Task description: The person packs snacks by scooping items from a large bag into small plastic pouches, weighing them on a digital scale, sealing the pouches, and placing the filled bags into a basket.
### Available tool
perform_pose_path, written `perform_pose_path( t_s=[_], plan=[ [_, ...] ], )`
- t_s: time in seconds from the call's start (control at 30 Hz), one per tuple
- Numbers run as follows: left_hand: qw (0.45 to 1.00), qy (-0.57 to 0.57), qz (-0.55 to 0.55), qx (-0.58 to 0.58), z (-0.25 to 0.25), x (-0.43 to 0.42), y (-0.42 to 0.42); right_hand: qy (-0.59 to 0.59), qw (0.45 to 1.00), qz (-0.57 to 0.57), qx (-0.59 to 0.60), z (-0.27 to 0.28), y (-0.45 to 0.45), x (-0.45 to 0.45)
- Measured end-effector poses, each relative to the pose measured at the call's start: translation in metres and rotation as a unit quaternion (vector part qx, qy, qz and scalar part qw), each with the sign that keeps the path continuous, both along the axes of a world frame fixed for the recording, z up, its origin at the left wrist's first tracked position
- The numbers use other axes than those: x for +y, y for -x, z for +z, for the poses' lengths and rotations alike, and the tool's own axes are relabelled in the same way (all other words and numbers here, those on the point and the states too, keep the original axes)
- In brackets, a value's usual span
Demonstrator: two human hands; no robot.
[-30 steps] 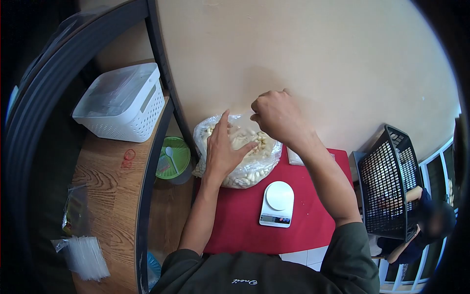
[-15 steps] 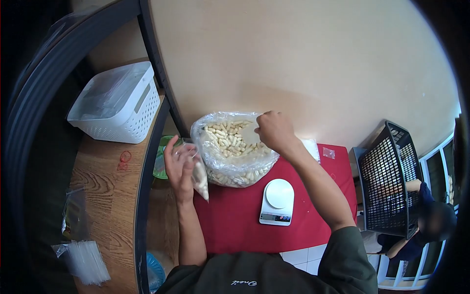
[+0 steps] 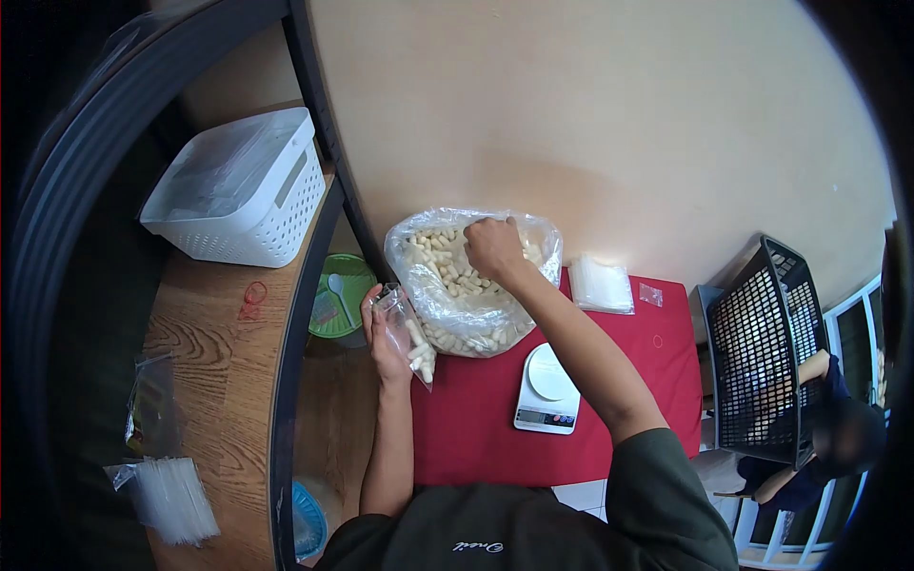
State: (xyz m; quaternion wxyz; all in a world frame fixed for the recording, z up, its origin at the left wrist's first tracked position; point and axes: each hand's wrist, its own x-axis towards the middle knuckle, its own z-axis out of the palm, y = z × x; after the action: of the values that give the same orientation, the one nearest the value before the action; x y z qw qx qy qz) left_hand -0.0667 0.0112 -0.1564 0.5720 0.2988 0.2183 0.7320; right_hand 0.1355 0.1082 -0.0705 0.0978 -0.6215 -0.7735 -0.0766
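Note:
A large clear plastic bag full of pale, finger-shaped pieces stands open at the back of the red table. My left hand, beside it on the left, holds a small clear bag with some of the pieces in its lower part. Over the big bag's opening is my right hand, its fingers curled closed; what they hold, if anything, is hidden beneath the hand. A white kitchen scale sits on the table below my right forearm, its round plate bare.
Flat clear bags and a small packet lie on the red cloth. At left, a wooden shelf bears a white basket. A green-lidded tub stands beyond. A co-worker is at a black crate.
My left hand first moved left off the big bag, showing the small bag, then slightly right. My right hand has moved down and left, over the big bag's pieces.

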Motion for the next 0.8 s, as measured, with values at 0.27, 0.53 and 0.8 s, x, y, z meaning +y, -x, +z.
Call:
perform_pose_path(
  t_s=[0.27, 0.53, 0.8],
  plan=[
    [0.999, -0.015, 0.005, 0.037, 0.013, -0.007, 0.001, 0.098, 0.98, -0.099, 0.142, 0.008, -0.012, 0.003],
    [0.983, -0.007, 0.063, 0.169, 0.051, -0.012, 0.014, 0.141, 0.964, -0.052, 0.218, 0.036, -0.037, -0.003],
    [0.864, -0.056, 0.07, 0.496, 0.116, 0.001, 0.004, 0.245, 0.901, -0.019, 0.357, 0.102, -0.06, -0.03]
  ],
)
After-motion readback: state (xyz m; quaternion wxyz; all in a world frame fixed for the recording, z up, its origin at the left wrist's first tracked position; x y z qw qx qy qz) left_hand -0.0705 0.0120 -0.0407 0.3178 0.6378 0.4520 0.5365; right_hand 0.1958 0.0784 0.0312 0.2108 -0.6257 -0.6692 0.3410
